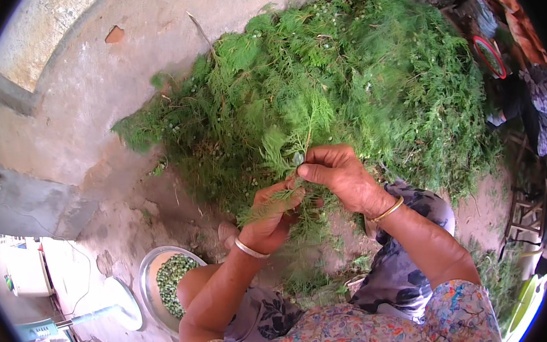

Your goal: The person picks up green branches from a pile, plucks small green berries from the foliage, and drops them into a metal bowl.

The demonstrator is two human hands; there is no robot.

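Note:
My left hand [269, 217], a silvery bangle on its wrist, is closed around a leafy evergreen sprig [278, 146] with flat, feathery green foliage. To its right, and slightly higher, my right hand [346, 177] wears a gold bangle. Its thumb and forefinger pinch a small pale green cone [298, 158] on the sprig's stem. The two hands are close together above my lap. Just beyond them lies a large heap of cut evergreen branches [349, 68], dotted with small pale cones. On the left by my knee, a metal basin [148, 280] holds many loose green cones [172, 283].
A standing fan's round white base [124, 303] and pole lie left of the basin. A plastered wall [141, 46] runs behind the heap. Cloths [538, 102] and a wooden frame [526, 215] are at the right. Scattered leaf bits [308, 281] cover the ground between my legs.

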